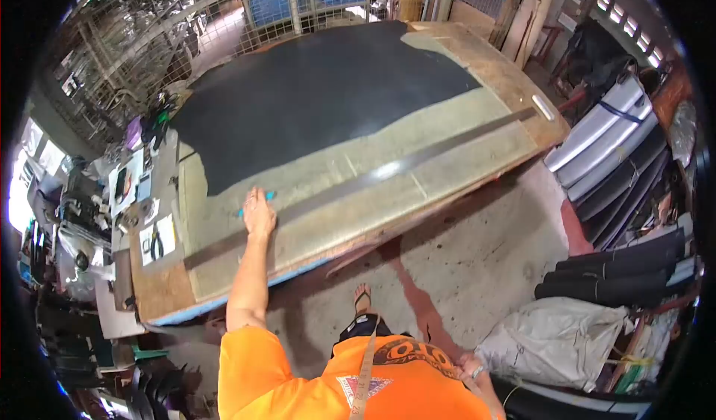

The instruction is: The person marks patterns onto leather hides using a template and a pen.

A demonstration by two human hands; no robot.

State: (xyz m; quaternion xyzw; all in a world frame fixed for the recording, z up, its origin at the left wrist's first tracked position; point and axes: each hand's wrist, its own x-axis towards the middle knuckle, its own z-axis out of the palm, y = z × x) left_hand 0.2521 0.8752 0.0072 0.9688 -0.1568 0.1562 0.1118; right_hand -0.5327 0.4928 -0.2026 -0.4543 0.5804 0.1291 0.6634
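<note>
My left hand [259,215] is closed over the near left part of the table [462,114], around a small teal thing [270,195] whose ends show on both sides of it; its kind is hidden. Under or beside that hand runs a long metal straightedge [447,144], lying across the table top. A large black sheet with irregular edges, like a leather hide [321,95], lies flat just beyond. My right hand [473,371] is low at my side against the orange shirt, fingers curled; what they hold, if anything, is hidden. A tape measure [366,371] hangs down my front.
Pliers [156,242] rest on paper at the table's left end. A white bar-shaped object [543,107] lies at the right corner. Silver and dark rolls [604,136] stack on the right, above a pale sack [556,338]. Wire mesh [216,28] stands behind the table.
</note>
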